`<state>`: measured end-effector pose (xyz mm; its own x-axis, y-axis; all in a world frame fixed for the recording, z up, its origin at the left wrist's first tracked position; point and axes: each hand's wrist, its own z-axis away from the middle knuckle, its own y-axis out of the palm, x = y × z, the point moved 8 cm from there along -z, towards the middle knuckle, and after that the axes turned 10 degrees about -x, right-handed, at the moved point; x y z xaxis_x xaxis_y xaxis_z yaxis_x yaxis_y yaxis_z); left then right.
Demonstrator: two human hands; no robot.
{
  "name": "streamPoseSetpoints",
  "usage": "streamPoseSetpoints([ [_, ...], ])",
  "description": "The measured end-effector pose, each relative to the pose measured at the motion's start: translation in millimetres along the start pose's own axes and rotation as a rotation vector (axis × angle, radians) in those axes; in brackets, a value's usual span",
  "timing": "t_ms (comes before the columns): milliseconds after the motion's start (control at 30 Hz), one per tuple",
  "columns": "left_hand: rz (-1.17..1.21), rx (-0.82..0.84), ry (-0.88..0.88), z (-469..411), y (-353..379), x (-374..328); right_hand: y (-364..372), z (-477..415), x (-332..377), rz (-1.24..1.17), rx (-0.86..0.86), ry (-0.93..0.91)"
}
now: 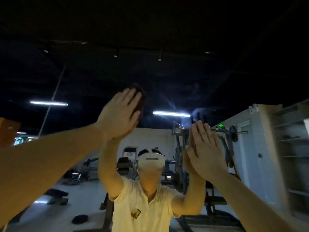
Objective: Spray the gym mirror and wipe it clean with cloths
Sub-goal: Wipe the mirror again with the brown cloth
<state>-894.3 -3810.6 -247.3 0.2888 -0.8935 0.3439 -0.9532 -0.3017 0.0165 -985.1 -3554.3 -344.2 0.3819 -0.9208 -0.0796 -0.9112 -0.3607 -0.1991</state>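
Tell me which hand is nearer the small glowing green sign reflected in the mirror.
Right. The right hand lies just below-left of the small glowing green sign; the left hand presses a dark brown cloth far to its left.

**Pale short-sleeved shirt, white headset, bare arms**

The reflection at lower centre of the frame shows the person in a pale, cream-looking short-sleeved shirt [150, 215], its sleeves ending above the elbows. A small badge [136, 213] with red and green marks sits on the chest. A smooth white headset [151, 162] with a grey slot across its front covers the upper face. The left hand [120, 113] and right hand [205, 149] are bare, as are both forearms at the lower corners.
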Motion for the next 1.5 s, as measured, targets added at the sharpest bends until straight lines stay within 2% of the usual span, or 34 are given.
streamPoseSetpoints([
  [133,0.086,-0.078,-0.315,-43,3,-35,1,1,-7,-0.052,0.006,-0.072],
  [167,0.105,-0.091,-0.307,-47,4,-56,2,2,-9,-0.061,0.008,-0.094],
  [267,0.136,-0.130,-0.110,-41,3,-128,4,3,-13,-0.073,0.020,-0.126],
  [367,0.186,-0.087,-0.008,-25,9,-158,4,4,-12,-0.087,0.017,-0.121],
  [500,0.196,-0.070,0.185,4,7,-152,-2,6,-8,-0.054,0.056,-0.090],
  [600,0.154,-0.033,0.294,45,6,-116,-11,7,-4,-0.031,0.106,-0.043],
  [767,0.219,0.023,0.305,72,-7,-76,-19,16,-2,-0.050,0.139,0.027],
  [867,0.343,-0.005,0.169,54,-11,-104,-26,33,-10,-0.135,0.161,0.028],
  [933,0.384,-0.050,0.163,50,-10,-141,-31,45,-26,-0.133,0.160,0.014],
  [967,0.415,-0.063,0.209,52,-8,-163,-32,50,-36,-0.122,0.154,0.011],
  [1033,0.435,-0.062,0.452,65,-6,-214,-31,54,-60,-0.112,0.131,0.027],
  [1100,0.338,-0.062,0.730,81,-4,-250,-30,52,-82,-0.084,0.099,0.058],
  [1133,0.290,-0.068,0.780,80,-3,-254,-28,49,-90,-0.069,0.077,0.063],
  [1233,0.186,-0.113,0.645,39,1,-222,-24,30,-110,-0.025,0.032,0.073],
  [1400,0.089,-0.148,0.245,-89,2,-126,-7,13,-128,0.072,-0.087,0.047],
  [1500,0.146,-0.148,-0.018,-134,1,-116,-1,17,-131,0.050,-0.162,0.018],
])
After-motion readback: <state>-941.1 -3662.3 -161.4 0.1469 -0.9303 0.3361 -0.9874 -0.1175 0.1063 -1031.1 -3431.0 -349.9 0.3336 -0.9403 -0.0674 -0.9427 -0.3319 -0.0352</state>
